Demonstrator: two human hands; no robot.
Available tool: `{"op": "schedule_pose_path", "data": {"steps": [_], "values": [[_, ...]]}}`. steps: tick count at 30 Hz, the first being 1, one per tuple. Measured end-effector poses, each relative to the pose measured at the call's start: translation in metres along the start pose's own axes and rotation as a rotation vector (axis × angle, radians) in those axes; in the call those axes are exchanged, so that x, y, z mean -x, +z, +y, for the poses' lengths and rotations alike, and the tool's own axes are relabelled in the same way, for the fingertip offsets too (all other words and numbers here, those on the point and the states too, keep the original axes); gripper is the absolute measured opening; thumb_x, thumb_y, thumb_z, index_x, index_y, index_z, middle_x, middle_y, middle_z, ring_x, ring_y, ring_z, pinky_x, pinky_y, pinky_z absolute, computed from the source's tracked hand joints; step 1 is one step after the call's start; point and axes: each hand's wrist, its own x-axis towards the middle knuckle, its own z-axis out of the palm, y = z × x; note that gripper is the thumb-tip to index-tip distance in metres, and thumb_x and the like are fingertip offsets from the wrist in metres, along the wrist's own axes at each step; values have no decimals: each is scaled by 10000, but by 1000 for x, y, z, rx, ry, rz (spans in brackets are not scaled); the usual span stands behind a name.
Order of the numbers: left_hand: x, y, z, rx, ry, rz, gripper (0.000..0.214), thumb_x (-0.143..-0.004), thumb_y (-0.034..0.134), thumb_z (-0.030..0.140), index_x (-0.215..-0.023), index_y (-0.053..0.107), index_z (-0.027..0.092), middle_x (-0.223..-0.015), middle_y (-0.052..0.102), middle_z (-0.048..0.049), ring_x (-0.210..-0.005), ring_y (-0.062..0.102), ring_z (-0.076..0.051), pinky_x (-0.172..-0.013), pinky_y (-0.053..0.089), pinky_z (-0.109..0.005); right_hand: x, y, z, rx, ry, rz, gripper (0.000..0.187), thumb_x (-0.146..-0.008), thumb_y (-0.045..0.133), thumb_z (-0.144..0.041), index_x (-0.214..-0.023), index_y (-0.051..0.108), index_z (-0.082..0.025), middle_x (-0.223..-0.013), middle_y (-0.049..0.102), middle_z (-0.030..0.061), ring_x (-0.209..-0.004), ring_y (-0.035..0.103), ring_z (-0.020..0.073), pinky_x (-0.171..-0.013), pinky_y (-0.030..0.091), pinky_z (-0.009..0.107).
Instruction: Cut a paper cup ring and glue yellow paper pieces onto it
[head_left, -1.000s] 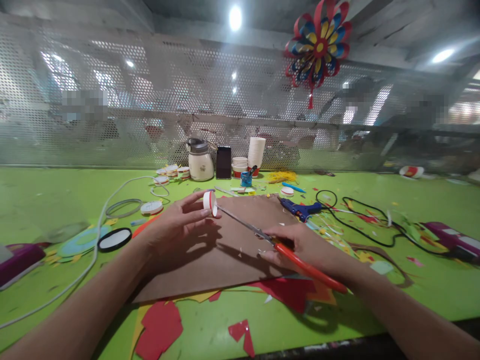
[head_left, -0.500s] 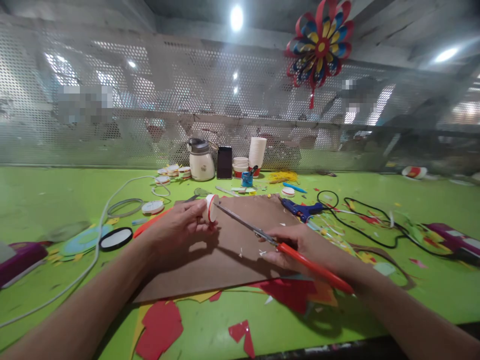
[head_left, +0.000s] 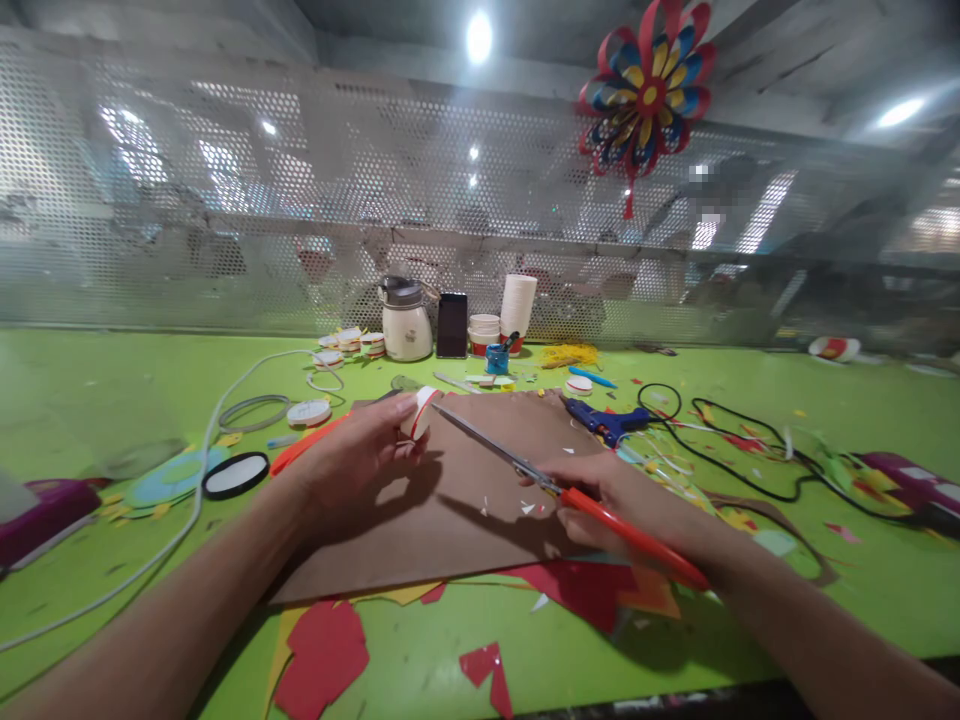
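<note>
Cup [head_left: 420, 412] at scissors [head_left: 525, 467] tip, more tilted

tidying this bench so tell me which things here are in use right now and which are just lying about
In use:
left hand, holding the white round piece with a red rim
right hand, holding the red-handled scissors
brown card under both hands

Lying about:
blue glue gun
stack of paper cups
phone
black-rimmed disc
red paper scraps

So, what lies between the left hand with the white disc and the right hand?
In the head view, the scissors reach across that stretch, over brown cardboard strewn with small white snippets.
</note>
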Motion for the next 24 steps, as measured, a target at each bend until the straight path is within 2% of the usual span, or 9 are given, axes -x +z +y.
{"op": "schedule_pose_path", "data": {"steps": [4, 10, 16, 20, 24], "values": [[-3, -3, -2, 40, -15, 39, 146, -800, 727, 380, -836, 716, 239, -771, 639, -31, -676, 585, -171, -626, 541, -287, 1, -1, 1, -4, -28, -26, 202, -699, 508, -59, -838, 632, -138, -676, 481, -34, -602, 390, 108, -534, 306, 219], [-9, -13, -9, 83, 1, 13, 196, -781, 752, 379, -865, 718, 205, -820, 621, -36, -736, 573, -151, -678, 515, -234, 1, 1, 3, 43, -72, -21, 232, -728, 514, -74, -897, 657, -143, -694, 466, -36, -635, 363, 115, -557, 302, 222], [-7, -10, -6, 63, -10, -2, 179, -783, 737, 374, -821, 695, 204, -775, 602, -29, -697, 560, -163, -687, 522, -282, 0, 1, 2, 19, -31, -34, 249, -715, 525, -116, -904, 685, -141, -740, 520, -6, -642, 405, 128, -587, 343, 242], [-5, -9, -5, 81, -31, -19, 180, -784, 737, 372, -854, 701, 210, -777, 605, -24, -696, 558, -161, -680, 514, -284, -2, 3, 7, 24, 7, -29, 387, -697, 529, -116, -1041, 705, -135, -732, 522, -3, -625, 395, 129, -581, 347, 246], [-9, -13, -8, 59, 15, -21, 182, -775, 745, 365, -859, 709, 207, -779, 604, -17, -699, 556, -156, -681, 507, -267, -2, 4, 9, -8, 42, -35, 447, -690, 547, -139, -1109, 701, -114, -710, 502, -6, -614, 381, 127, -566, 326, 244]]}}
